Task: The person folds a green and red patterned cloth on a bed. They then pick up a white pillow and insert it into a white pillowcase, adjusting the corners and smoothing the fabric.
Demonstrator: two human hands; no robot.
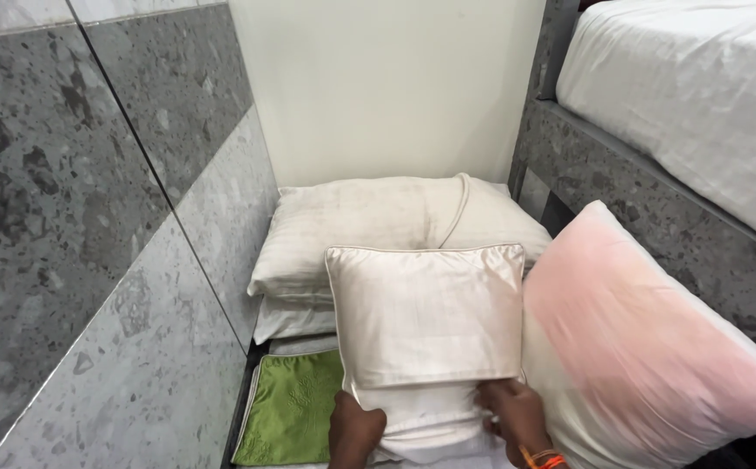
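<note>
While the small cream satin cushion stands almost upright in the narrow gap between the grey speckled wall and the grey bed frame, both hands meet it from below, at its lower edge nearest the person. The left hand is closed on the white fabric bunched under the cushion's lower left corner; the right hand, with an orange thread at the wrist, grips the lower right corner, fingers curled into the folds. How much of each hand wraps behind the cloth I cannot tell, since the cushion hides the fingertips.

The cushion lies straight ahead of the hands and above them, its face turned toward the camera and its top edge leaning away, toward the larger cream pillows stacked against the back wall. It is roughly square, so no long axis stands out; its lower edge runs left to right across both hands. The hands are about equally near, one at each lower corner.

Just left of the left hand a green embroidered cushion cover lies flat by the foot of the wall. Just right, touching the cream cushion's side, a big pink-tinted pillow leans against the bed frame, below the white mattress
</note>
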